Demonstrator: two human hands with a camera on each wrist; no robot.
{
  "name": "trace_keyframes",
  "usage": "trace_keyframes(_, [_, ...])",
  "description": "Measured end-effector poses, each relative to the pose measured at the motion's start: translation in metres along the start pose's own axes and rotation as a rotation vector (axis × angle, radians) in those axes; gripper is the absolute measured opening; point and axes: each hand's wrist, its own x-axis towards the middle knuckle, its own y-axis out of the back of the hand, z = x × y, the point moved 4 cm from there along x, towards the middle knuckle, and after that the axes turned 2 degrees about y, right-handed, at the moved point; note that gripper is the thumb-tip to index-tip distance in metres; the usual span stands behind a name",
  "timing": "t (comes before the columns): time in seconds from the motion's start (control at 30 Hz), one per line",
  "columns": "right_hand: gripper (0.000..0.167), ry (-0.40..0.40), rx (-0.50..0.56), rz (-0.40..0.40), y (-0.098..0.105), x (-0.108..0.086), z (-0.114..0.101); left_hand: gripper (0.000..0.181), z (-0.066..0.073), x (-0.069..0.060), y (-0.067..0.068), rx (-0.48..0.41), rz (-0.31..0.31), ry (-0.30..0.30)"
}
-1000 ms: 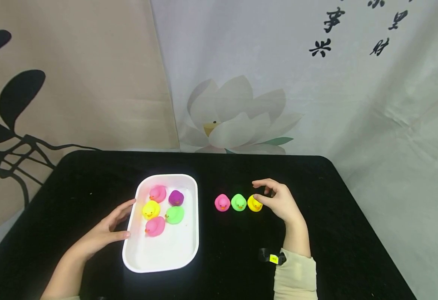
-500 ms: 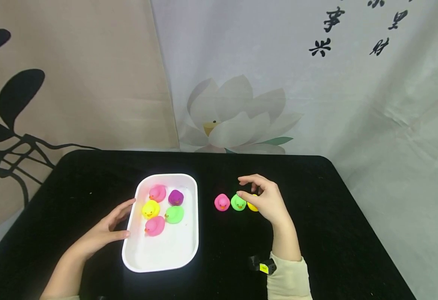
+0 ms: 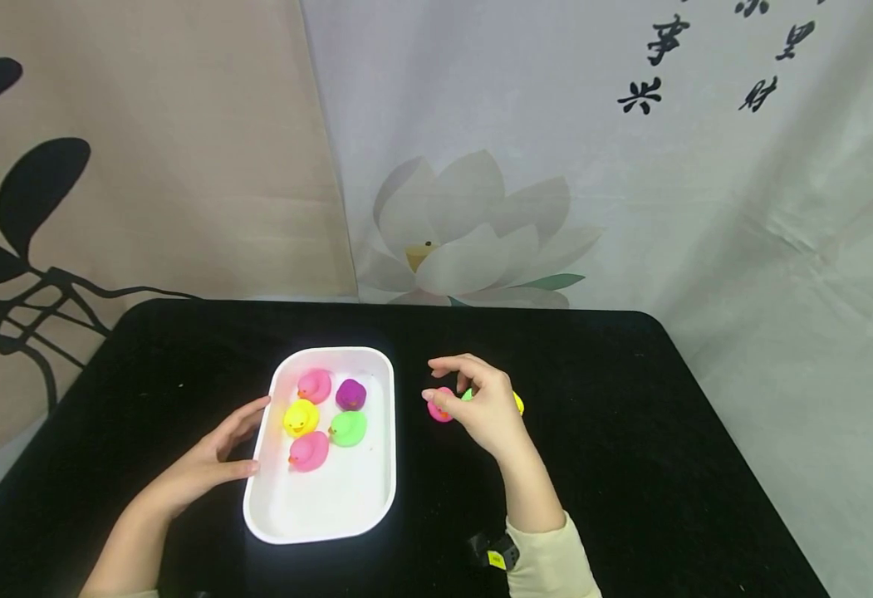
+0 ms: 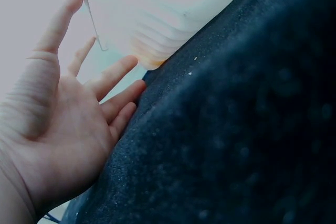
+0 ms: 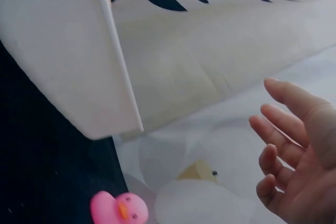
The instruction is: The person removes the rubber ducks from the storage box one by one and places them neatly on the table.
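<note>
Remotely, I see the black table (image 3: 645, 465) carrying a white tray (image 3: 346, 502). My left grip (image 3: 200, 465) rests relaxed fingers against the tray's left side, grasping nothing. My right grip (image 3: 487, 407) is slack too, thumb and forefinger parted over a row of pink duck (image 3: 437, 413), green duck (image 3: 468, 394) and yellow duck (image 3: 518, 404), all partly hidden. Five more ducks (image 3: 348, 428) lie inside the tray.
</note>
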Motion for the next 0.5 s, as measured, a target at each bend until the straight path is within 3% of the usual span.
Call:
trace_keyframes(0.2, [0.031,-0.004,0.009,-0.033,-0.02,-0.003,-0.004,0.081,0.001,-0.001,-0.001,0.006,-0.002,0.003])
trace_keyframes(0.5, [0.032,-0.008,-0.065,-0.11,-0.05,-0.006,-0.013,0.081,-0.001,0.0,-0.001,0.004,0.002,0.006])
